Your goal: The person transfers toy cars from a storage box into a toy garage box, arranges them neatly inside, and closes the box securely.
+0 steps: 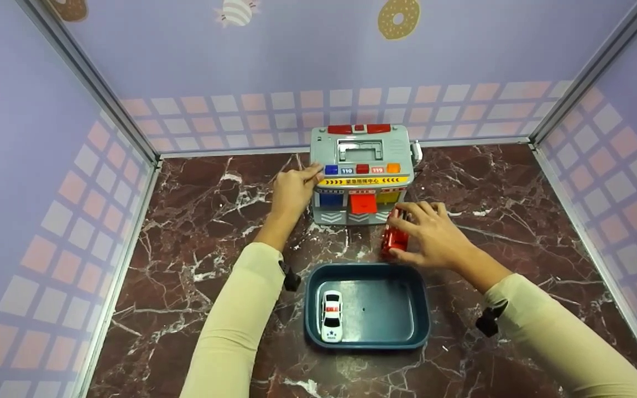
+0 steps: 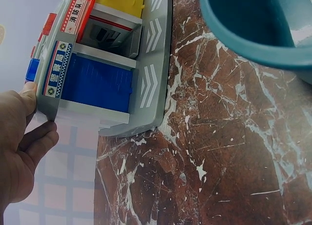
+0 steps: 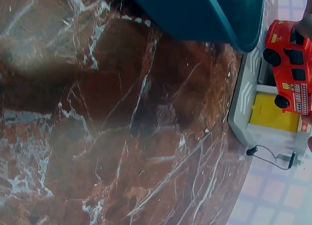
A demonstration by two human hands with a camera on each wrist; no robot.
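A grey toy emergency station (image 1: 396,146) stands near the back wall, its front showing a blue door (image 2: 97,83), a raised red door (image 1: 364,203) and a yellow door (image 3: 273,112). My left hand (image 1: 292,190) holds the left edge of its roof, beside the blue light (image 1: 331,169). In my right hand (image 1: 434,235) is a red toy fire truck (image 1: 395,237), gripped in front of the station's right side. The right wrist view shows the side of the fire truck (image 3: 292,71), while most of that hand is out of frame.
A dark teal tray (image 1: 423,331) sits in front of the station, with a white toy police car (image 1: 332,318) in its left part. Purple panels (image 1: 324,66) wall in the marbled tabletop (image 1: 186,237). A small handset-like part (image 1: 417,152) hangs on the station's right side.
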